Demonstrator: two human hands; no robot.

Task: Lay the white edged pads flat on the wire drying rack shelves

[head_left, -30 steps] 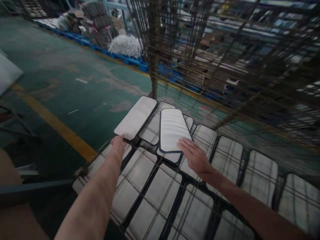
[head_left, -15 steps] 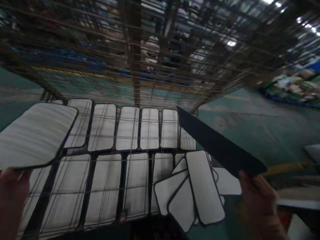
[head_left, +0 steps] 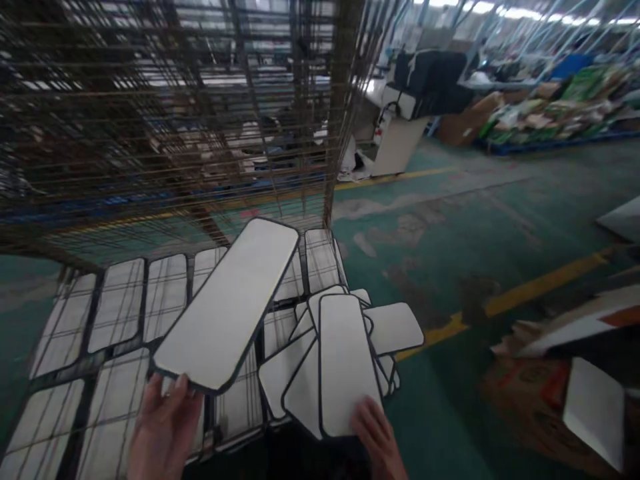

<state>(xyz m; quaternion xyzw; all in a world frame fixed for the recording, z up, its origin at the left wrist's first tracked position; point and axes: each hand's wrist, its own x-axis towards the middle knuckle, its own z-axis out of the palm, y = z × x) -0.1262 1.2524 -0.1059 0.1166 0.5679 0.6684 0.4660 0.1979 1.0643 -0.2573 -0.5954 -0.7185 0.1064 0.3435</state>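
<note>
My left hand (head_left: pixel 167 417) grips the lower end of a long white panel (head_left: pixel 233 303) with rounded corners and a dark edge, tilted over the wire cage. My right hand (head_left: pixel 373 427) is slightly blurred and lies on the lower right corner of another white panel (head_left: pixel 345 363), on top of a fanned pile; whether its fingers grip that panel is unclear. Beneath and beside it, more panels (head_left: pixel 395 327) stick out at angles. Rows of similar white panels (head_left: pixel 120 303) lie under wires to the left.
Tall rusty wire mesh (head_left: pixel 280 127) rises behind the panels. At the lower right is a cardboard box (head_left: pixel 530 407) with a white panel (head_left: pixel 595 407) by it. Farther back stand a pale cabinet (head_left: pixel 400 143) and a heap of green and brown material (head_left: pixel 560 110).
The view has swung right. The panel in my left hand has moved over the rows. My right hand held a dark-faced panel up; now it lies on the pile's top panel.
</note>
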